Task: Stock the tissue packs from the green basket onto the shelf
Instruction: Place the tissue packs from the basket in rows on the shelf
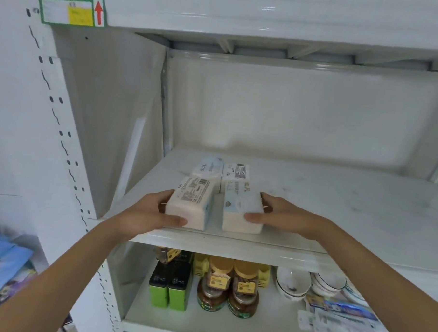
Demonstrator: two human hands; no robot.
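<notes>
Packs: two rear packs (222, 172) on shelf (337, 196); left hand (148, 213) clasps front-left pack (191, 202), right hand (278, 216) clasps front-right pack (241, 212), 6 o'clock edge. Basket unseen; remainder unknown.

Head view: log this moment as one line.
left hand: holds front-left tissue pack | right hand: holds front-right tissue pack | shelf: four packs | basket: unseen

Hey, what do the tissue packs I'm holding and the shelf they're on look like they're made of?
Tissue packs: probably thin plastic film over soft paper; faint sheen, printed labels, rounded corners. Shelf: likely white painted metal; glossy folded front lip, slotted upright at the side.
</notes>
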